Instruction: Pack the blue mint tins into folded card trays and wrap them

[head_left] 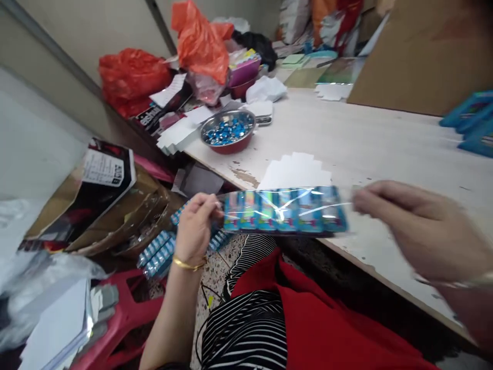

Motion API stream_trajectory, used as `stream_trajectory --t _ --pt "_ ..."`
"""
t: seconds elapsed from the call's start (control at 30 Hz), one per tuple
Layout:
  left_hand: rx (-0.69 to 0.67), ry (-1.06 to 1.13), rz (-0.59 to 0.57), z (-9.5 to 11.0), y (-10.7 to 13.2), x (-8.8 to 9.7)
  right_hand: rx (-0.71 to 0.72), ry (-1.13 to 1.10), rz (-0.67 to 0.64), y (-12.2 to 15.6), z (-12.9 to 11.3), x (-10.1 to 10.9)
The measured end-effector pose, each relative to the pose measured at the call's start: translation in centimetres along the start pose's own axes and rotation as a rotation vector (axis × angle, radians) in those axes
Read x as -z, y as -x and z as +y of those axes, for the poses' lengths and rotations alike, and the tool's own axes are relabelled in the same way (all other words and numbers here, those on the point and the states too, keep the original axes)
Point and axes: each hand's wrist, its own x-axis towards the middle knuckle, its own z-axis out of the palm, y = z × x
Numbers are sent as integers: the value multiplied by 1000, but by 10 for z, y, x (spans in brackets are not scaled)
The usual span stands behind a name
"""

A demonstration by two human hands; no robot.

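Now, line by line, all placed from the table [370,139]:

Packet: a clear-wrapped strip of small blue items [283,210], held level in the air over the table's near edge, above the lap.

Left hand: the left hand [194,228] sits off the table's near-left corner, fingers pressed together on the packet's left end, pinching the wrap.

Right hand: the right hand [419,223] is over the table's near edge, at the packet's right end. It is blurred; whether it pinches the wrap or only touches it, I cannot tell.

Cards: a fan of white cards [296,172] lies on the table just behind the packet.

Bowl: a metal bowl [228,131] of blue pieces stands at the table's left end.

Spares: more blue packets [157,252] lie below the table's left corner, beside a red stool [123,313].

Bags: orange bags [200,41] are heaped at the table's far-left end.

Risk: the thin wrap could slip from the left pinch, dropping that end toward the floor off the table's edge.

Risk: if the right hand has no firm hold, the packet may sag or twist in the middle.
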Motion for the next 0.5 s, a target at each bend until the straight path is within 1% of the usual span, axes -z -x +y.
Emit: stream_trajectory --t 0.03,0.07,0.1,0.13,0.2,0.27,0.3,0.33,0.37,0.43,0.5 --pt "-10 -21 100 0 4 29 34 -43 -113 -11 -6 -34" --pt "-8 -39 190 -5 7 57 32 -88 -227 -19 -7 -70" --pt "6 -53 272 -14 10 86 23 -133 -307 -26 -4 -107" --pt "35 -62 345 -27 12 113 1 -163 -366 -32 3 -144" --pt "141 -68 473 -67 14 164 -95 -141 -476 -38 30 -219" --pt "346 -65 571 -119 12 207 -266 -48 -582 -40 64 -290" --pt "474 -72 611 -149 11 224 -371 17 -638 -40 83 -323" --pt "550 -74 645 -179 9 238 -474 99 -693 -40 101 -354" --pt "610 -78 675 -209 6 249 -530 161 -729 -40 119 -383" --pt "705 -95 726 -267 -1 265 -600 274 -784 -41 153 -433" --pt "779 -126 751 -318 -11 276 -632 363 -823 -43 186 -473"
